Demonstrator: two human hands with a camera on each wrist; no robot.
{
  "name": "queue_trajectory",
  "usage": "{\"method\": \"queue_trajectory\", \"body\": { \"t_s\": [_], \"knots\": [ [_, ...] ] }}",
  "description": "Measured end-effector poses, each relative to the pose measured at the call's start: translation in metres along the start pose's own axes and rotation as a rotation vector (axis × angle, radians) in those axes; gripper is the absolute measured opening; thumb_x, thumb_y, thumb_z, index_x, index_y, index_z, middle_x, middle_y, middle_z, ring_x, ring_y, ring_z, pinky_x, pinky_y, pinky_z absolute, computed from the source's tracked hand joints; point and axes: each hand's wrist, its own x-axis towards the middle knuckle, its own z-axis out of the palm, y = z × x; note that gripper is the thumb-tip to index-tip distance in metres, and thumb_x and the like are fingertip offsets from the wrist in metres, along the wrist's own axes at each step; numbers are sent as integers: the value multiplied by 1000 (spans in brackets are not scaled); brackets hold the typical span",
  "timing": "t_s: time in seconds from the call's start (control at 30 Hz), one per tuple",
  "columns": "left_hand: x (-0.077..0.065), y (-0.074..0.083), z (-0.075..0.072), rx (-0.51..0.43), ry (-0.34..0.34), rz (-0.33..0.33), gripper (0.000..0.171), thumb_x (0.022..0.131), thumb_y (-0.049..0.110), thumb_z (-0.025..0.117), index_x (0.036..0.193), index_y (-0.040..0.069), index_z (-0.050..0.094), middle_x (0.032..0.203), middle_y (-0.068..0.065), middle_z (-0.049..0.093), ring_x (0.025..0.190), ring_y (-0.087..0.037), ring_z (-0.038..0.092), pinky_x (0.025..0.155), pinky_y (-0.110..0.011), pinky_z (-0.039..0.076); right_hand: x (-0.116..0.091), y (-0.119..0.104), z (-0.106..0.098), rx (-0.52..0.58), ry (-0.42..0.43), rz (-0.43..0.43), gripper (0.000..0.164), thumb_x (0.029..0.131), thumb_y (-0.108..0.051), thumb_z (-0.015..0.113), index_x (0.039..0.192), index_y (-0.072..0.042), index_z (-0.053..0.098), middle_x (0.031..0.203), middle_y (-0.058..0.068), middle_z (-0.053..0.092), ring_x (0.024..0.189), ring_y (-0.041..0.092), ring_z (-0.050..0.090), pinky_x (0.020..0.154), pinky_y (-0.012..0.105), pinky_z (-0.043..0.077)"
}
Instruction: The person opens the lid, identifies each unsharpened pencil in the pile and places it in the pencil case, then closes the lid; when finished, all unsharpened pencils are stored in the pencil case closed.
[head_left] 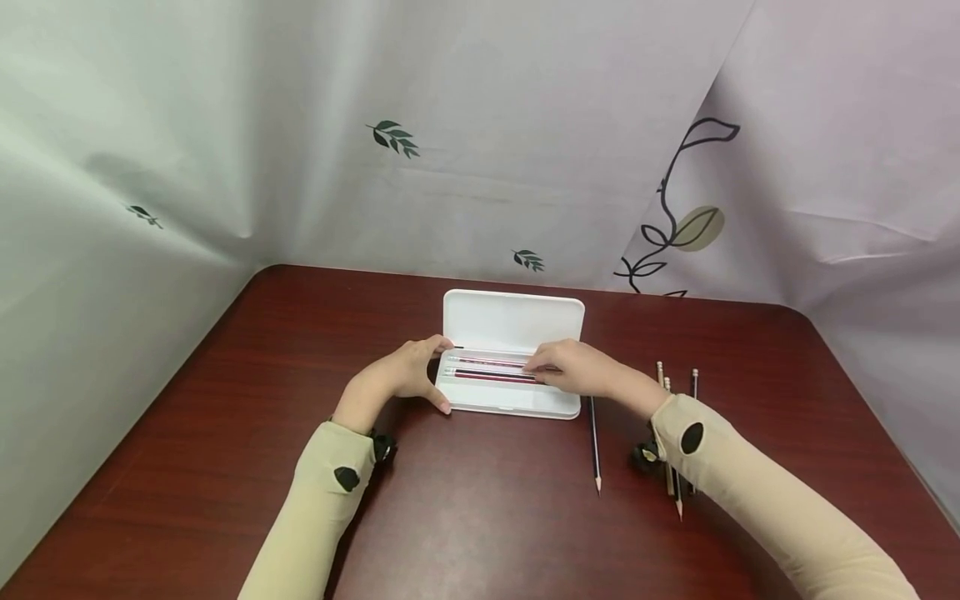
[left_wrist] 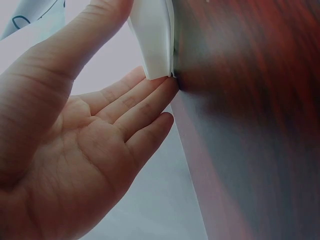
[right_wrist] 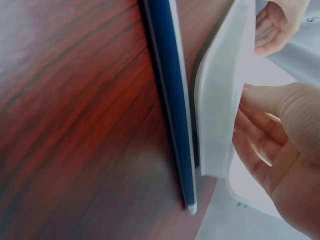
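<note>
An open white pencil case lies on the table with its lid raised at the back. Inside are striped red pencils, their eraser ends toward the left. My left hand spans the case's left end, thumb at the front corner and fingers at the back. In the left wrist view the fingers touch the case end. My right hand reaches over the case's right side, thumb and fingers pinching a pencil low inside; its right end is hidden by the hand.
A dark blue pencil lies just right of the case, point toward me. Further right, several pencils lie partly hidden under my right wrist. The table's far edge meets a hanging pale curtain with leaf prints.
</note>
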Motion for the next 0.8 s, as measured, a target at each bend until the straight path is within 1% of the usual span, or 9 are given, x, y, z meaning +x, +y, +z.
{"method": "queue_trajectory", "body": {
  "t_s": [0.13,0.23,0.33,0.4,0.47,0.57,0.67,0.8],
  "knots": [
    [1,0,0,-1,2,4,93,55,27,91,131,4,42,134,-19,51,127,-29,44,104,-43,35,-15,5,-5,27,59,54,20,87,-9,64,106,-10,71,96,-2,68,76,6,57,68,27,48],
    [0,-1,0,8,2,8,94,55,28,91,131,3,42,134,-20,50,128,-29,44,104,-43,35,-29,11,-8,61,141,91,20,87,-9,65,106,-9,70,97,-1,68,70,7,53,64,26,47],
    [0,-1,0,17,2,11,95,55,30,91,131,3,41,134,-20,50,128,-29,44,104,-43,35,-46,16,-11,91,215,152,21,86,-9,65,106,-8,69,98,1,69,75,11,59,67,29,50],
    [0,-1,-1,20,2,14,94,55,30,90,131,3,42,134,-20,50,127,-29,44,104,-43,35,-57,19,-14,101,252,200,21,85,-10,66,106,-8,69,98,1,70,83,14,63,73,34,51],
    [0,-2,-1,23,4,16,93,55,30,90,130,4,42,134,-20,51,127,-30,44,103,-43,36,-69,21,-16,108,268,244,22,85,-12,67,107,-8,69,97,1,70,90,16,65,78,38,51],
    [1,-2,-1,26,6,28,93,55,30,90,130,3,42,133,-21,51,126,-30,45,103,-43,36,-85,24,-18,97,275,288,23,84,-13,68,107,-9,69,96,0,70,89,15,65,79,40,51],
    [0,-3,0,21,4,39,92,55,29,90,129,3,42,133,-21,51,127,-30,45,103,-43,36,-101,25,-19,89,270,329,23,83,-14,69,106,-9,70,95,-2,70,85,11,64,73,35,51],
    [-1,-2,-1,3,4,34,92,55,27,90,129,3,42,133,-21,51,127,-30,45,103,-44,36,-120,25,-19,99,268,370,25,82,-12,70,107,-8,69,93,-1,70,78,4,61,64,26,49]
  ]
}}
